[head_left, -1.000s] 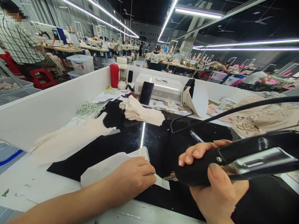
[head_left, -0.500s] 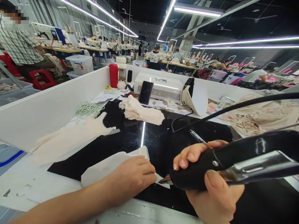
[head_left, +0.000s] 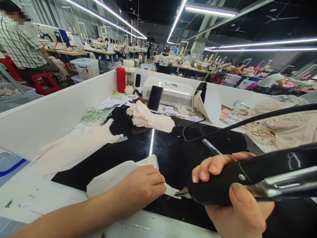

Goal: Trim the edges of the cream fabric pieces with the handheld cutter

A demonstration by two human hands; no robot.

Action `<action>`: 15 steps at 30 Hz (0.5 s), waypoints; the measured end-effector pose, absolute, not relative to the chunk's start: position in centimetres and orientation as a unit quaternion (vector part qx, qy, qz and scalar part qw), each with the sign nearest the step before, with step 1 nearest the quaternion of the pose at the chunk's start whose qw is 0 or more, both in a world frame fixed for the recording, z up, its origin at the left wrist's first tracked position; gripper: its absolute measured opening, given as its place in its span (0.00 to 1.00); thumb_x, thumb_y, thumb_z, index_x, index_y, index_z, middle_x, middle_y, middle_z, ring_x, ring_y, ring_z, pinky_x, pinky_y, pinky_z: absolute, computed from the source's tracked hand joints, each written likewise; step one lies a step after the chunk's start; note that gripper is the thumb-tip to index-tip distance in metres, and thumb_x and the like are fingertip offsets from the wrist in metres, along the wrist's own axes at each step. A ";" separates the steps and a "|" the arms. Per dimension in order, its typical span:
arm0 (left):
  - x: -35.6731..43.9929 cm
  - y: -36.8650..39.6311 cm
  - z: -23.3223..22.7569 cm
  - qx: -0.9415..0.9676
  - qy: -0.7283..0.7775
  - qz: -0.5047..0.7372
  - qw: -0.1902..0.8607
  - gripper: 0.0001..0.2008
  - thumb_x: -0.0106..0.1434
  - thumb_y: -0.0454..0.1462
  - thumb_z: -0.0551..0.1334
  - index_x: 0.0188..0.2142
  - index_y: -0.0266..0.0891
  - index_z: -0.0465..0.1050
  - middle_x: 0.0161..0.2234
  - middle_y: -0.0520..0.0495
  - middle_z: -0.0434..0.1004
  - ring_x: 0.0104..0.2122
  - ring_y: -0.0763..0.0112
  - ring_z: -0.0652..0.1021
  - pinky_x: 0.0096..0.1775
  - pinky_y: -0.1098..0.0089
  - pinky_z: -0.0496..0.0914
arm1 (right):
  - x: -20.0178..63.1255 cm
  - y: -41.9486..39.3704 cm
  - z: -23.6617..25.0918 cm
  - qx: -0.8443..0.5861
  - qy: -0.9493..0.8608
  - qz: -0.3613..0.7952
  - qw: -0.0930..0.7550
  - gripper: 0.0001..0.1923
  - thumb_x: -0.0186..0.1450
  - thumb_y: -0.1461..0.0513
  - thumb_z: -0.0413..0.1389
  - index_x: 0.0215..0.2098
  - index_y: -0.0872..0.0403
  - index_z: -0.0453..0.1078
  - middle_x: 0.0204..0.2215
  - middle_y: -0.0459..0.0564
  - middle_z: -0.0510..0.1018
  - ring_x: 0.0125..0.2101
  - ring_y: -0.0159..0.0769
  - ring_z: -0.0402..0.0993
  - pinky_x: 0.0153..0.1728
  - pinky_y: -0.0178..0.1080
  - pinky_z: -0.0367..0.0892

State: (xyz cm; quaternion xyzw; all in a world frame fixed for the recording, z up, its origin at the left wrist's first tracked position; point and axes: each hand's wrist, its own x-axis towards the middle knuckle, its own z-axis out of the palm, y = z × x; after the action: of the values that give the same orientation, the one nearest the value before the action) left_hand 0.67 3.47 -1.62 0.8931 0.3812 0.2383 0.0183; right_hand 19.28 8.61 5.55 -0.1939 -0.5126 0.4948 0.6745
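My right hand (head_left: 230, 188) is wrapped around a black corded hand tool (head_left: 213, 190) with a metal lever along its side. Its narrow metal tip (head_left: 182, 192) meets the pointed end of a thin white piece of material (head_left: 106, 178), which lies on the black work surface (head_left: 173, 165). I cannot tell whether the piece is cloth or paper. My left hand (head_left: 143, 185) presses on that piece, fingers curled and together near its right end. Part of the piece is hidden under this hand and forearm.
Pale fabric pieces (head_left: 79, 145) lie left, and a fabric stack (head_left: 151, 119) lies behind. A phone (head_left: 155, 98) leans on a white vented box (head_left: 170, 91). The tool's black cable (head_left: 237, 124) crosses the right side near a pen (head_left: 210, 146). A raised white wall (head_left: 74, 96) edges the table.
My right hand and the tool have shifted right, its tip sliding to the outer end of the white piece. My left hand stays almost where it was.
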 end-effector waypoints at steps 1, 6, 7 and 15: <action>0.7 3.5 -1.6 0.893 0.383 0.237 0.019 0.14 0.78 0.28 0.54 0.36 0.36 0.74 0.39 0.46 0.79 0.41 0.66 0.78 0.50 0.65 0.71 | 19.4 8.6 5.5 -0.196 -0.514 0.494 0.673 0.20 0.60 0.57 0.73 0.47 0.48 0.73 0.27 0.42 0.76 0.23 0.34 0.72 0.21 0.37 0.76; 0.6 3.5 -1.9 0.891 0.384 0.241 0.023 0.14 0.78 0.28 0.54 0.36 0.36 0.74 0.39 0.46 0.79 0.41 0.66 0.78 0.49 0.65 0.72 | 19.4 8.6 5.2 -0.198 -0.523 0.490 0.669 0.19 0.62 0.57 0.72 0.47 0.48 0.73 0.28 0.43 0.76 0.24 0.34 0.73 0.21 0.37 0.75; 0.6 3.5 -1.9 0.890 0.383 0.244 0.024 0.14 0.77 0.27 0.54 0.36 0.36 0.74 0.39 0.46 0.79 0.41 0.66 0.78 0.49 0.65 0.73 | 19.3 8.6 5.1 -0.198 -0.524 0.490 0.668 0.18 0.62 0.57 0.71 0.47 0.47 0.73 0.28 0.43 0.76 0.24 0.34 0.73 0.21 0.37 0.75; -0.8 3.4 -1.2 0.851 0.422 0.304 0.073 0.10 0.80 0.39 0.58 0.52 0.39 0.77 0.57 0.43 0.78 0.55 0.64 0.79 0.57 0.64 0.76 | 19.9 9.8 4.7 -0.197 -0.543 0.478 0.661 0.18 0.63 0.58 0.71 0.48 0.47 0.73 0.29 0.43 0.77 0.25 0.35 0.75 0.24 0.39 0.76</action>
State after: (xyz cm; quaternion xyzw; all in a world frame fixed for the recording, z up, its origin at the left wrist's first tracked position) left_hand -0.76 3.41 -1.20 0.8510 0.4222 0.3036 0.0731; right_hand 19.91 9.83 4.75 -0.1965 -0.5435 0.4783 0.6613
